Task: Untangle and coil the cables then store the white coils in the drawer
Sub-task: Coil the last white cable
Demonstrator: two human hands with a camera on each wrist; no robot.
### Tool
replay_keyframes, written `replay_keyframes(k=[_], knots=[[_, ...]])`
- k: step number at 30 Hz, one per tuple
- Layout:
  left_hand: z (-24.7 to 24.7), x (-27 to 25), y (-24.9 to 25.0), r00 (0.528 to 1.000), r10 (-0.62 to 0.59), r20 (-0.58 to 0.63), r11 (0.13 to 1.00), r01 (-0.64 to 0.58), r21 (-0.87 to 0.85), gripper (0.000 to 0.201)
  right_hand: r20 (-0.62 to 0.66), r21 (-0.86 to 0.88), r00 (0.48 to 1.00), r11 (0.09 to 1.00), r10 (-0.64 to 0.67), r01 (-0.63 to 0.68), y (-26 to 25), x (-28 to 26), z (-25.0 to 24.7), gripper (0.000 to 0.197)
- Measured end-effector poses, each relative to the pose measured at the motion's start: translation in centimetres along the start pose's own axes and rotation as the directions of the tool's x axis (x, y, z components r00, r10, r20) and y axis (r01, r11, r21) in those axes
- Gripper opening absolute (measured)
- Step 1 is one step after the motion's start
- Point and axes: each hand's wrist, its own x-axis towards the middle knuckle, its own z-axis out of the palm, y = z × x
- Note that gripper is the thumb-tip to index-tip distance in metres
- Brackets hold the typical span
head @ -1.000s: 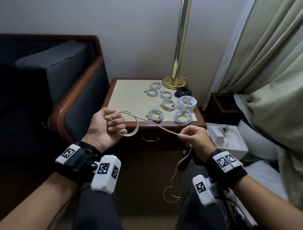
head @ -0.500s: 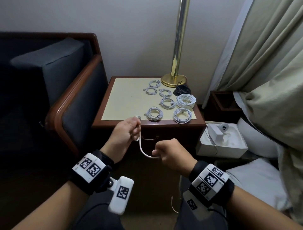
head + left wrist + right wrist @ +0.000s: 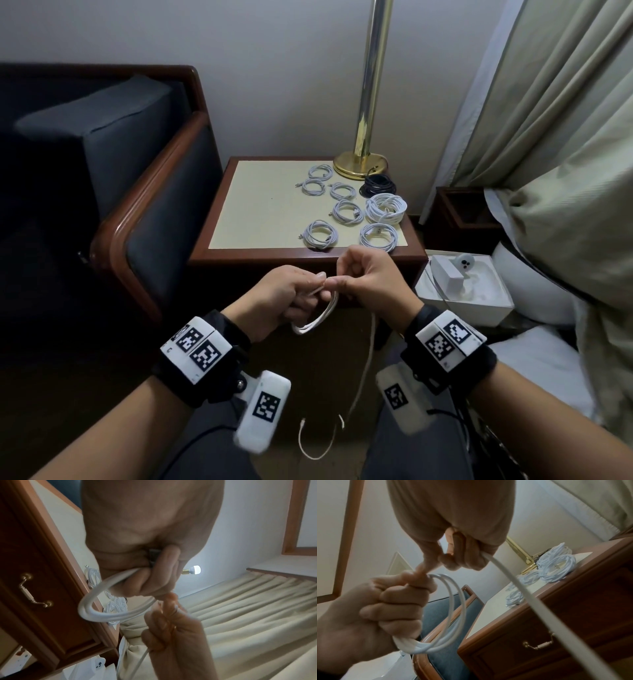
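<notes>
My left hand (image 3: 287,294) grips two loops of a white cable (image 3: 318,318) in front of the nightstand; the loops (image 3: 453,608) hang below its fist. My right hand (image 3: 363,284) meets it thumb to thumb and pinches the same cable, whose loose tail (image 3: 359,383) drops toward the floor. Several white coils (image 3: 346,212) and one black coil (image 3: 378,185) lie on the nightstand top (image 3: 260,209). The drawer (image 3: 42,601) with its brass handle (image 3: 539,643) is closed.
A brass lamp base (image 3: 359,164) stands at the nightstand's back right. A dark armchair (image 3: 113,192) is on the left. On the right are a white open box (image 3: 472,287), a bed with bedding (image 3: 565,240) and curtains (image 3: 548,85).
My hands have risen and come together just below the nightstand edge. A second loop has been added to the coil in my left hand, and the hanging tail is shorter.
</notes>
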Motion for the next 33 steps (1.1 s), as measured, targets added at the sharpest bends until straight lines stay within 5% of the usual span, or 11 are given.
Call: replay_keyframes(k=[4,9,17,22,28,33], knots=[[-1.4,-0.2,0.1,0.994,-0.027,0.106,0.991,0.040,-0.127,0.032,-0.008,0.135,0.996,0.987,0.092,-0.090,0.7,-0.5,-0.4,0.025],[-3.7,-0.7,0.4,0.994,0.018,0.110,0.938,0.022,-0.346,0.031,0.084,0.460,0.955,0.839,0.284,-0.290,1.4,-1.6,-1.6,0.021],[-4.8,-1.2,-0.3,0.996,-0.031,0.081,0.878,0.066,-0.475,0.043,0.074,0.445,0.940,0.833,0.333,-0.330,2.3,-1.4,-2.4,0.015],[-6.2,-1.2,-0.3,0.993,0.089,-0.082,0.740,-0.121,-0.662,0.032,0.005,0.427,0.914,0.825,0.406,-0.369,5.1,-1.7,-3.2,0.016],[-7.6,-1.0,0.0,0.934,0.214,-0.286,0.512,-0.356,-0.781,0.034,-0.039,0.306,0.888,0.852,0.457,-0.425,6.2,-1.9,-3.4,0.021],[-6.2,-0.6,0.3,0.903,0.255,-0.346,0.557,-0.430,-0.711,0.034,-0.188,-0.288,0.903,0.857,0.386,-0.427,5.5,-1.2,-2.5,0.023]])
